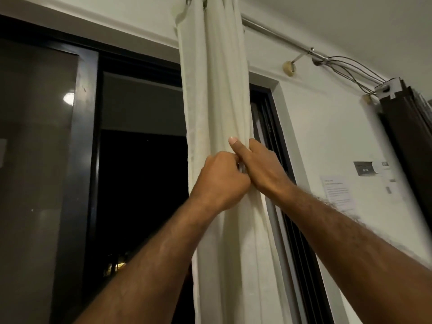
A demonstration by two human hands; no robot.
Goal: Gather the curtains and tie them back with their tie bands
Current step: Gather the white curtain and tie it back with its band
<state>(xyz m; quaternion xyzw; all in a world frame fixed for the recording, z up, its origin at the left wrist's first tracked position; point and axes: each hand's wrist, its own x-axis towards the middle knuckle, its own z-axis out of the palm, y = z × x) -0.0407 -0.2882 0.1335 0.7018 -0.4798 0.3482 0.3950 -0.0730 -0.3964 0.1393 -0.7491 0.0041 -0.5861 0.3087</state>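
A cream curtain hangs gathered into a narrow column from the metal rod in front of a dark window. My left hand is closed in a fist against the front of the bundle at mid height. My right hand presses beside it, thumb up, fingers wrapped round the curtain's right side. The two hands touch each other. A small pale strip shows between them; I cannot tell if it is the tie band.
Dark-framed sliding glass doors fill the left. White wall on the right carries a rod bracket, wires, a paper notice and a switch panel. A dark folded object stands at the far right.
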